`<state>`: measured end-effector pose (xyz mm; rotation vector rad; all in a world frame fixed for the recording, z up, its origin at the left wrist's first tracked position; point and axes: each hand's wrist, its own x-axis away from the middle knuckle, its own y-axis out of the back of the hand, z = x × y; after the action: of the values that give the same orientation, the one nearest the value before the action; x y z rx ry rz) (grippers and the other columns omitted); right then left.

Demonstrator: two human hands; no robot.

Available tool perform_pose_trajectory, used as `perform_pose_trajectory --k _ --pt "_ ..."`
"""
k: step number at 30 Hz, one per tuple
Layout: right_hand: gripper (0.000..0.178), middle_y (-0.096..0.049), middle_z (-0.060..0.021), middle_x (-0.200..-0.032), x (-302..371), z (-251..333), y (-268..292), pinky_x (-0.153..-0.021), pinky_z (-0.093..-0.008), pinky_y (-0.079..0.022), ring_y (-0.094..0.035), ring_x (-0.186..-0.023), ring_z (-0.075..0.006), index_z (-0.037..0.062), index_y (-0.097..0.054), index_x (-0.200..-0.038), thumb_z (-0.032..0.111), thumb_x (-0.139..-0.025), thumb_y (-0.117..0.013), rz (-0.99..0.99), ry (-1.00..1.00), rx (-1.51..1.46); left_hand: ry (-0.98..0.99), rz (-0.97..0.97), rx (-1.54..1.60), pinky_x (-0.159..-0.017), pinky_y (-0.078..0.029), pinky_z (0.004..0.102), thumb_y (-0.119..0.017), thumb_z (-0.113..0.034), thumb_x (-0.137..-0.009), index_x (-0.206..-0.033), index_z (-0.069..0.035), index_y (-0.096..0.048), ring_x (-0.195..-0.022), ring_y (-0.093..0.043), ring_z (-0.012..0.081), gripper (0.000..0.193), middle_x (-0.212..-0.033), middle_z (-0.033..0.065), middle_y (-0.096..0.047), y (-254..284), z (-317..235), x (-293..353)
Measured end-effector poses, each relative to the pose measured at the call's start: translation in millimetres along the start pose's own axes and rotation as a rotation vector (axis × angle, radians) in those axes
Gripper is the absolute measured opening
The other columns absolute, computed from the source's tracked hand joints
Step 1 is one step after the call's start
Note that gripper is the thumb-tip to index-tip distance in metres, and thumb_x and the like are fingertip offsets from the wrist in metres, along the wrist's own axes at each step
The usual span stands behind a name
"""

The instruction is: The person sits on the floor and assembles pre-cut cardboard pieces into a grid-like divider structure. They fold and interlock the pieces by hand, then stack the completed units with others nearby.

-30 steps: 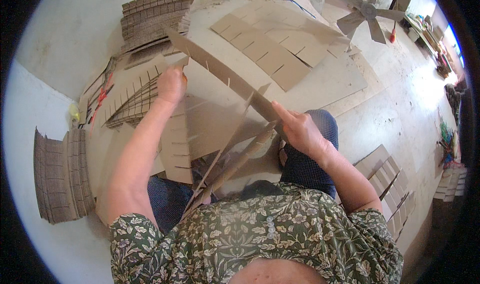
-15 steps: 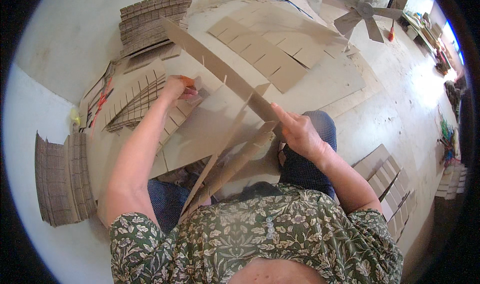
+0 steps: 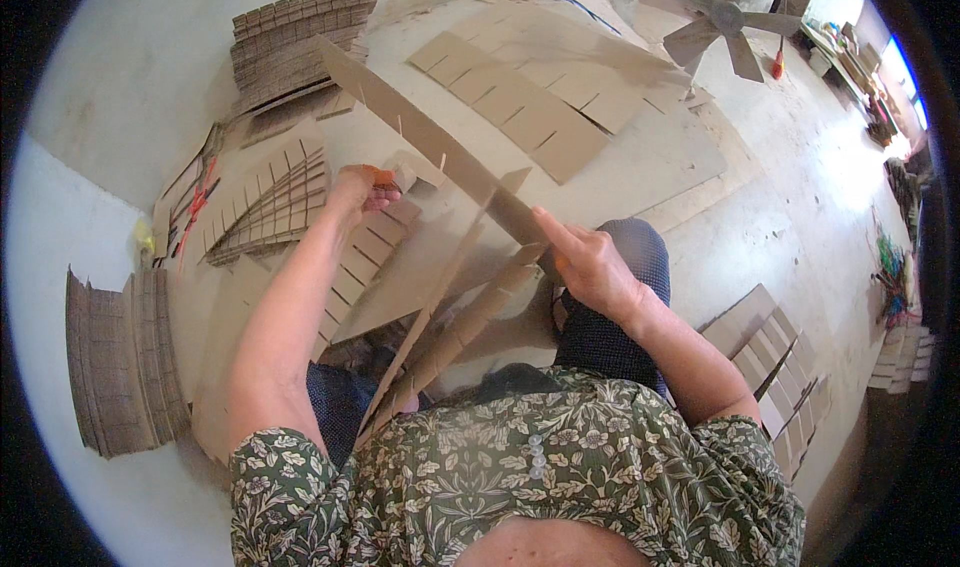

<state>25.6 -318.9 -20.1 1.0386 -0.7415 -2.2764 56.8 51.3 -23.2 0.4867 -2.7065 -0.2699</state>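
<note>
we see the long cardboard strip (image 3: pixel 430 134) slanting up and away to the left, its near end in the right hand (image 3: pixel 590 267), which pinches it with the forefinger laid straight along the edge and the other fingers bent. two crossing strips (image 3: pixel 425 317) run from near that end down toward the lap. the left hand (image 3: pixel 362 189) is apart from the long strip, on its left side; its fingers are curled, with orange at the tips, and we cannot tell whether it grips the blurred pale piece (image 3: pixel 420 170) just beyond. below it we find a slotted cardboard piece (image 3: pixel 368 252), with a fanned slotted stack (image 3: pixel 275 202) farther left. past the strip lie flat slotted sheets (image 3: pixel 530 112), and beyond them stands a fan (image 3: pixel 725 17).
</note>
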Motion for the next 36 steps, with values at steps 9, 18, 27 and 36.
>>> perform_pose_trajectory --k 9,18,27,36 --pt "0.064 -0.061 -0.0210 -0.084 -2.5 -0.9 -4.6 -0.066 -0.0444 -0.051 -0.061 -0.074 -0.0398 0.0002 -0.042 -0.133 -0.006 -0.071 -0.055 -0.026 0.030 -0.042 -0.063 0.062 -0.133 -0.055 -0.050 0.0254 -0.061 -0.021 -0.088 -0.088 -0.002 -0.064 -0.065 -0.066 0.0143 0.019 -0.079 0.0089 -0.069 8.1 -14.7 -12.0" --pt "0.065 -0.061 -0.0225 -0.085 -2.8 -3.5 -6.6 -0.067 -0.0445 -0.051 -0.061 -0.075 -0.0401 0.0002 -0.041 -0.134 -0.005 -0.071 -0.055 -0.013 -0.010 0.005 -0.079 0.044 -0.281 -0.068 -0.052 0.0271 -0.057 -0.020 -0.089 -0.094 -0.002 -0.062 -0.077 -0.065 0.0152 0.019 -0.087 0.0092 -0.068 -24.6 -38.5 21.3" --pt "0.057 -0.062 -0.0225 -0.079 -13.4 4.7 4.6 -0.063 -0.0453 -0.051 -0.062 -0.071 -0.0414 0.0013 -0.045 -0.130 -0.004 -0.074 -0.054 0.027 -0.100 0.000 -0.161 0.193 0.009 -0.072 -0.053 0.0291 -0.054 -0.017 -0.089 -0.097 -0.001 -0.060 -0.076 -0.064 0.0166 0.019 -0.088 0.0083 -0.065 -29.5 -27.2 21.5" --pt "0.056 -0.062 -0.0240 -0.078 -14.2 3.8 3.4 -0.062 -0.0454 -0.050 -0.062 -0.071 -0.0414 0.0011 -0.048 -0.128 -0.004 -0.073 -0.054 -0.022 -0.057 -0.035 -0.106 0.229 0.190 -0.071 -0.050 0.0287 -0.058 -0.019 -0.088 -0.095 -0.004 -0.062 -0.081 -0.061 0.0133 0.016 -0.087 0.0028 -0.064 -17.3 -12.0 14.3"
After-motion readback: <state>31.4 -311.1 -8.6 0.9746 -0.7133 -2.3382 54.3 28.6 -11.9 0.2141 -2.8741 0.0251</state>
